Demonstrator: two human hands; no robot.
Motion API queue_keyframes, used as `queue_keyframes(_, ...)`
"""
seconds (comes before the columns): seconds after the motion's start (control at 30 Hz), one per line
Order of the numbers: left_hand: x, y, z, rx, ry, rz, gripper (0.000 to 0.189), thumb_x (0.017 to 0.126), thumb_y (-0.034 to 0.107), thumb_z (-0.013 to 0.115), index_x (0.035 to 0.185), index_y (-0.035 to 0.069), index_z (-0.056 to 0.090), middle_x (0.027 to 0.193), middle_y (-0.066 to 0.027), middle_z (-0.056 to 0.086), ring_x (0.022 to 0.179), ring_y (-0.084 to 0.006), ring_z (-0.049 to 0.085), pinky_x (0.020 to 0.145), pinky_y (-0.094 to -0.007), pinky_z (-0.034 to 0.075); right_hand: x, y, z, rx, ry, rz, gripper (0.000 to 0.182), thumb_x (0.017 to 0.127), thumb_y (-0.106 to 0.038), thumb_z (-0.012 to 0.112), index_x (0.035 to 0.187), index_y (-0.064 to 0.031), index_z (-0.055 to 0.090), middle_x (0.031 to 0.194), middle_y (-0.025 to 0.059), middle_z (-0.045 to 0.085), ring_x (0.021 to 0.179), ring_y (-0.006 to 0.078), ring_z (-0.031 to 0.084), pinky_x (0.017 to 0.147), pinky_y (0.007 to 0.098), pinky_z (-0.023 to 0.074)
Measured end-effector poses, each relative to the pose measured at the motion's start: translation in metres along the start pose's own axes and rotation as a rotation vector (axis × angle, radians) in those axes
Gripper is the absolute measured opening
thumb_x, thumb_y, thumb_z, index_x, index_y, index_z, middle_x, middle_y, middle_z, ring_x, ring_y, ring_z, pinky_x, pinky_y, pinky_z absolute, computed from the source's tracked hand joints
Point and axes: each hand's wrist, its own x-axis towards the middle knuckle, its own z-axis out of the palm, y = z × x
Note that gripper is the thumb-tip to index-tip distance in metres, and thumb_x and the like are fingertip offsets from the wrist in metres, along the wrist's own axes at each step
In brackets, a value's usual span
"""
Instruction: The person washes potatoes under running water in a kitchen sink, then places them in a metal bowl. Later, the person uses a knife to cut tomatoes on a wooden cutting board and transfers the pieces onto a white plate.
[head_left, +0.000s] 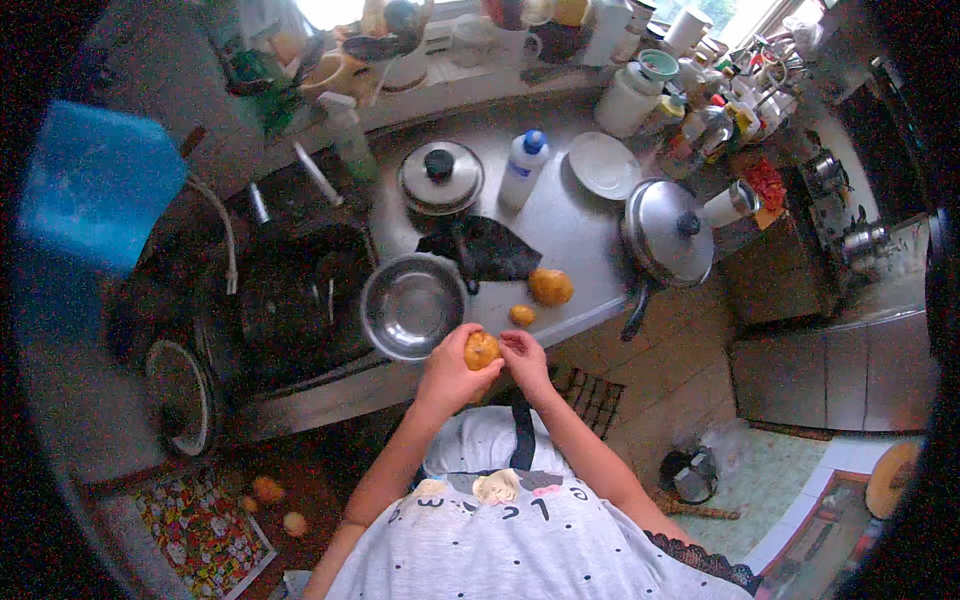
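Observation:
My left hand (448, 373) grips a yellow-brown potato (481, 351) just in front of the counter's edge. Close against the potato's right side is my right hand (526, 361), its fingers bent; whether they pinch something small is unclear. A larger potato (550, 288) and a small one (522, 315) lie on the counter beyond my hands. To the left of them sits a shiny metal bowl (414, 306), with no food visible inside. Behind the bowl a crumpled black plastic bag (495, 251) lies flat.
A lidded pot (441, 177), a blue-capped bottle (524, 171) and a white plate (604, 166) stand farther back. At right, a lidded pan (670, 232) has its handle past the counter edge. The dark sink (292, 300) is left. Several round items (268, 490) lie low at left.

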Motion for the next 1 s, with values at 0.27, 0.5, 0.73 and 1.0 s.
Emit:
queue_keyframes(0.27,0.047,-0.007,0.093,0.411,0.116,0.044,0.05,0.061,0.016,0.069,0.105,0.01,0.048,0.106,-0.0078,0.05,0.098,-0.0281,0.049,0.082,-0.0372,0.042,0.026,-0.063,-0.149,-0.189,0.064,-0.04,0.032,0.078,-0.023,0.061,0.056,-0.0012,0.057,0.058,0.0046,0.056,0.052,0.0101,0.051,0.05,0.0252,0.0405)
queue_keyframes(0.5,0.075,-0.003,0.096,0.427,0.281,-0.056,0.053,0.063,0.008,0.067,0.112,0.006,0.047,0.121,-0.0129,0.043,0.11,-0.0302,0.042,0.094,-0.0372,0.033,0.185,-0.147,-0.241,-0.249,0.03,-0.486,0.021,0.083,-0.015,0.05,0.072,-0.0004,0.061,0.07,0.0067,0.061,0.064,0.0126,0.055,0.059,0.0285,0.0435)
queue_keyframes(0.73,0.066,0.01,0.102,0.514,0.468,-0.062,0.022,0.063,0.012,0.069,0.07,0.003,0.051,0.099,-0.0104,0.05,0.095,-0.0303,0.045,0.08,-0.0403,0.038,0.418,-0.173,-0.262,-1.278,0.22,-0.165,0.04,0.072,-0.033,0.061,0.092,0.0022,0.059,0.096,0.0216,0.058,0.092,0.0344,0.056,0.08,0.0397,0.0455)
queue_keyframes(1.0,0.064,0.027,0.079,0.549,0.467,-0.241,0.06,0.061,0.012,0.072,0.117,0.009,0.048,0.139,-0.013,0.019,0.113,-0.0301,0.039,0.093,-0.0438,0.031,0.478,-0.131,-0.28,-1.411,-0.046,0.062,0.049,0.064,-0.038,0.065,0.096,-0.0012,0.061,0.102,0.0169,0.059,0.096,0.0284,0.056,0.083,0.0367,0.045)
